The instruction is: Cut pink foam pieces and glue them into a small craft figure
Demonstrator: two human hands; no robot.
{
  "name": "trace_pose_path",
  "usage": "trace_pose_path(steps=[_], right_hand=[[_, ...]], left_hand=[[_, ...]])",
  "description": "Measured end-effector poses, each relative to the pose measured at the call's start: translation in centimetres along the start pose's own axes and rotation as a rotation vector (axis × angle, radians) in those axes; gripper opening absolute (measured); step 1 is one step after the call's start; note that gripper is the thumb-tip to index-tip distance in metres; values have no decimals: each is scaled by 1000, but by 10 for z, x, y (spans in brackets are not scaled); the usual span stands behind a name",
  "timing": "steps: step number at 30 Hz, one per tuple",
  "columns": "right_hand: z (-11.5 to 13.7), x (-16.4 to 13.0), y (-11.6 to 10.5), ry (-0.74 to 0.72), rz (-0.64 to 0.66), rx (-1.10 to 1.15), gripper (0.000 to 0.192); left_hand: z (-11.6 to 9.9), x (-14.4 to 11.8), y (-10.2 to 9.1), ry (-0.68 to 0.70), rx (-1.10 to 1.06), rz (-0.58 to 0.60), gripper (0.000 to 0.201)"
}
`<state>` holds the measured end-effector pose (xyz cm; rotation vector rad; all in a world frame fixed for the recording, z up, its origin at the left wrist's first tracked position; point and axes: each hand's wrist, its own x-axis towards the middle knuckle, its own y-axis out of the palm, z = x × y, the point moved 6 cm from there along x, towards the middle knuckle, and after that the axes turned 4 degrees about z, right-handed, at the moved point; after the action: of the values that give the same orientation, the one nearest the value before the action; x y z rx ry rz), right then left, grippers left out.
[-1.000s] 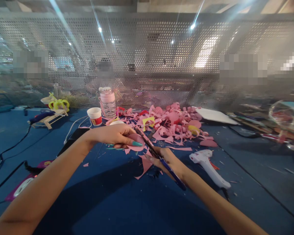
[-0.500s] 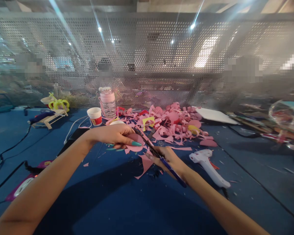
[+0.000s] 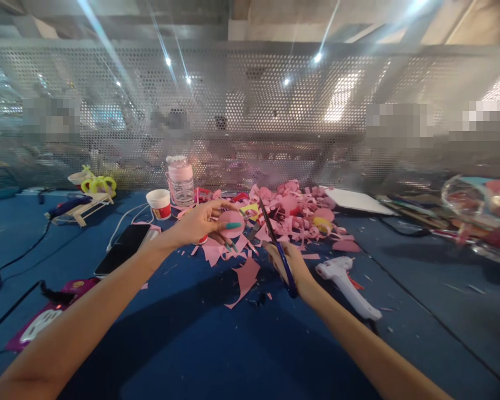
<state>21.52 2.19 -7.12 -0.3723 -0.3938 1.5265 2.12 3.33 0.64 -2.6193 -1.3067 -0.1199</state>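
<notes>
Between the thumb and fingers of my left hand (image 3: 206, 222) is a round pink paper disc (image 3: 230, 222), held above the table. My right hand (image 3: 289, 264) is wrapped round the blue handles of a pair of scissors (image 3: 270, 222), whose dark blades point up and away, apart from the disc. Below the hands, a curved pink paper offcut (image 3: 245, 278) lies on the blue table (image 3: 216, 350). Just beyond them spreads a heap of pink paper curls and scraps (image 3: 295, 208), with a few yellow and red bits in it.
A white glue gun (image 3: 350, 286) lies right of my right hand. On the left are a phone (image 3: 125, 247), a paper cup (image 3: 159, 204), a pink-topped bottle (image 3: 180, 180) and a purple power strip (image 3: 45, 319) with cords. A perforated metal screen (image 3: 250, 116) stands behind.
The scissors have come away from the pink disc and now point more upright. My left hand has lifted the disc slightly, and the phone shows more fully.
</notes>
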Motion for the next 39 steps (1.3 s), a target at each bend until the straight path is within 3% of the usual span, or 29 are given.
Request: trace_pose_path(steps=[3, 7, 12, 18, 22, 25, 28, 35, 39], right_hand=[[0, 5, -12, -23, -104, -335, 25], [2, 6, -17, 18, -120, -642, 15], [-1, 6, -18, 69, -152, -769, 21], [-5, 4, -11, 90, -144, -789, 31], [-6, 2, -6, 93, -132, -807, 32], [-6, 2, -5, 91, -127, -818, 35], [-6, 2, -4, 84, -118, -835, 35], [-9, 5, -4, 80, -131, -834, 38], [-9, 5, -4, 74, -133, -817, 38]], left_hand=[[4, 4, -6, 139, -17, -122, 50], [19, 6, -16, 224, -5, -275, 32], [42, 6, -15, 314, -62, -402, 36], [79, 3, -4, 283, -150, -504, 55], [96, 3, -2, 258, -231, -498, 64], [101, 5, -3, 245, -243, -472, 51], [101, 6, -2, 246, -259, -445, 43], [97, 5, 5, 228, -329, -310, 44], [96, 4, 6, 252, -294, -303, 49]])
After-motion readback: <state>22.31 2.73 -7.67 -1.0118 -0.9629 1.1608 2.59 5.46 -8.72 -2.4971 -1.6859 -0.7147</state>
